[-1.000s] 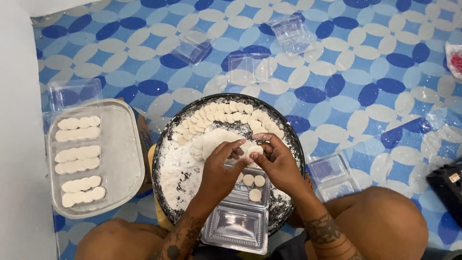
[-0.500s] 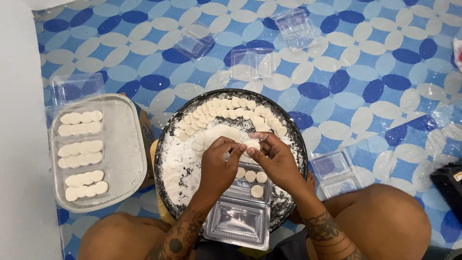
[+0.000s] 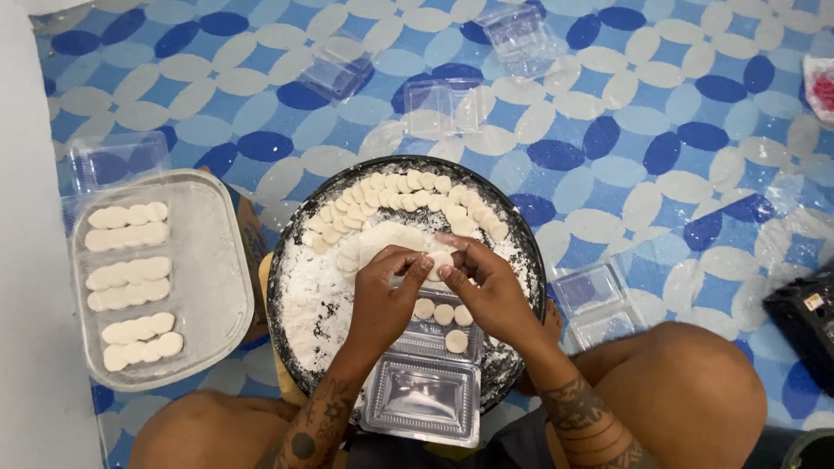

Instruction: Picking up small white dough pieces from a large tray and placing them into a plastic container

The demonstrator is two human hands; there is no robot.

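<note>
A round black tray (image 3: pixel 300 227) dusted with white flour holds rows of small white dough rounds (image 3: pixel 395 189) along its far side. My left hand (image 3: pixel 385 295) and my right hand (image 3: pixel 479 282) meet over the tray's middle, fingertips pinched together on one white dough piece (image 3: pixel 439 260). Just below them an open clear plastic clamshell box (image 3: pixel 421 395) rests on the tray's near side, with several dough discs (image 3: pixel 443 314) laid in its far half. My tattooed forearms reach up from my knees at the bottom of the view.
A large clear tray (image 3: pixel 208 278) at left holds rows of finished dough pieces (image 3: pixel 129 280). Empty clear clamshell boxes lie on the blue-and-white patterned floor: far (image 3: pixel 521 35), (image 3: pixel 443 108), (image 3: pixel 340 65), left (image 3: pixel 117 161) and right (image 3: pixel 599 300). A black object (image 3: pixel 804 317) sits at right.
Both hands stayed together over the flour, working the dough piece; the fingers shifted slightly. The camera view drifted a little.
</note>
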